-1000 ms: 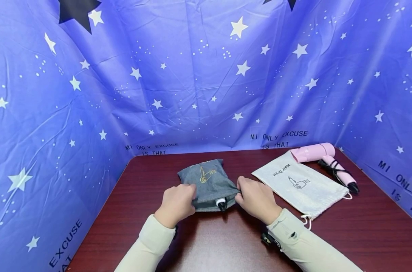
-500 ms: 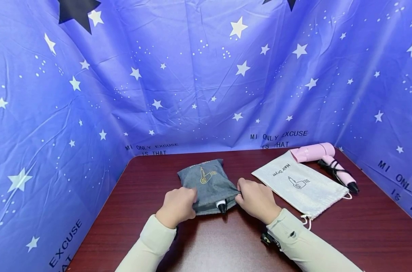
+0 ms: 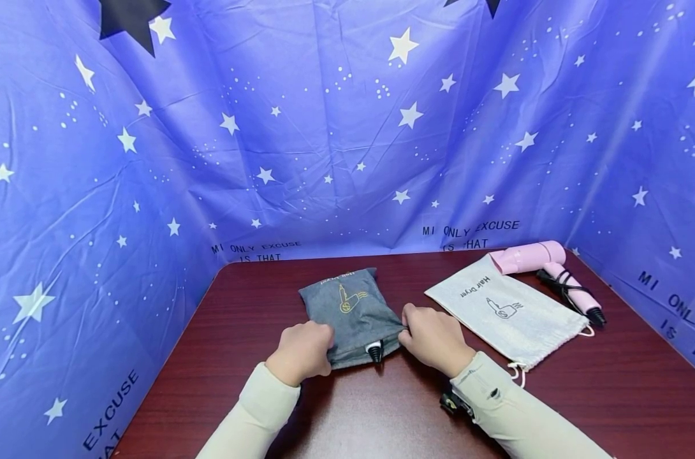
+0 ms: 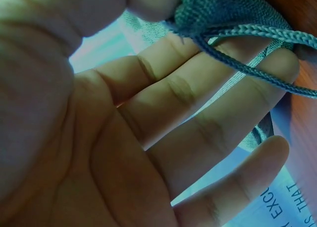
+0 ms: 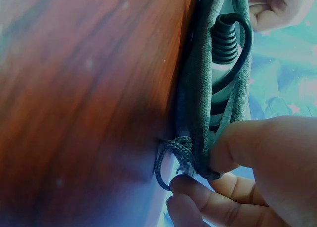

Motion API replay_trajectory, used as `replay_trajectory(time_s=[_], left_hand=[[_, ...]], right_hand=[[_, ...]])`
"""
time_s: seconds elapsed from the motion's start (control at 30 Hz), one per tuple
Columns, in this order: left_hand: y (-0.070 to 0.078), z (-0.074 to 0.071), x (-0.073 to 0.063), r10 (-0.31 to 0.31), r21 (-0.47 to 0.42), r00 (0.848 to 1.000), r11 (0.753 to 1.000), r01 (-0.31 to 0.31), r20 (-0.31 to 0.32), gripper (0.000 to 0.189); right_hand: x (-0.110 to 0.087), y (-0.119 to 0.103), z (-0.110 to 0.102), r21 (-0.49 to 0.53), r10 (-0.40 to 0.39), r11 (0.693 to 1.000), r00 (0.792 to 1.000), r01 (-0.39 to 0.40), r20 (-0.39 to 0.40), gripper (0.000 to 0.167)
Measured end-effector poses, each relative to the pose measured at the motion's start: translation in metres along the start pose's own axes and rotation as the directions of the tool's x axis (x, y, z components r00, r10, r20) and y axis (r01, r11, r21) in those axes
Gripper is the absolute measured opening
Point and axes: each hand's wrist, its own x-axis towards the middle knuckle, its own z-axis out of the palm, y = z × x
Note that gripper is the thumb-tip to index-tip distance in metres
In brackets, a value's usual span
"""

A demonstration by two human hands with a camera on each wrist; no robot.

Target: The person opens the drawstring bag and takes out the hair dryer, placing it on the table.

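A grey drawstring bag (image 3: 353, 312) with a yellow hair-dryer print lies on the table, its mouth towards me. Out of the mouth pokes the white handle end of a hair dryer with a black ribbed cord sleeve (image 3: 374, 352); the bag hides the rest. My left hand (image 3: 301, 352) pinches the left corner of the mouth between thumb and forefinger. Grey drawstring cords (image 4: 237, 66) run across its other fingers. At the opposite corner, my right hand (image 3: 436, 339) pinches the cloth, and a knotted cord loop (image 5: 171, 157) hangs beside its fingertips.
To the right lies a flat white drawstring bag (image 3: 505, 312) printed "Hair Dryer". A pink hair dryer (image 3: 528, 257) rests along its far edge, black cord wrapped round the handle. A blue star-patterned cloth (image 3: 324, 127) surrounds the dark red table (image 3: 359, 421).
The bag's mouth has come slightly towards me, and its top lettering shows more fully. My left hand has shifted a little right and nearer. The right hand has barely moved.
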Motion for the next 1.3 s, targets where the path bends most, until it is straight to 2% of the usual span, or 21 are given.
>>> replay_trajectory(time_s=[0.47,0.8,1.1,1.3], left_hand=[[0.0024,0.0022,-0.0014,0.033,0.026,0.999,0.999,-0.032,-0.043,0.040],[0.0069,0.0023,-0.0013,0.032,0.047,0.999,0.998,-0.031,-0.026,0.045],[0.0069,0.0009,-0.0021,0.061,-0.002,0.998,0.998,-0.061,-0.014,0.050],[0.0086,0.0001,-0.0027,0.059,0.016,0.998,0.998,-0.059,-0.012,0.049]], right_hand=[[0.0000,0.0010,0.0016,0.003,0.036,0.999,0.995,-0.036,0.095,0.015],[-0.0015,0.0010,0.0002,0.023,0.044,0.999,0.990,-0.048,0.131,0.016],[-0.0023,-0.0007,-0.0031,0.035,0.033,0.999,0.985,-0.039,0.168,0.019],[-0.0021,0.0009,0.0000,0.038,0.033,0.998,0.982,-0.041,0.186,0.023]])
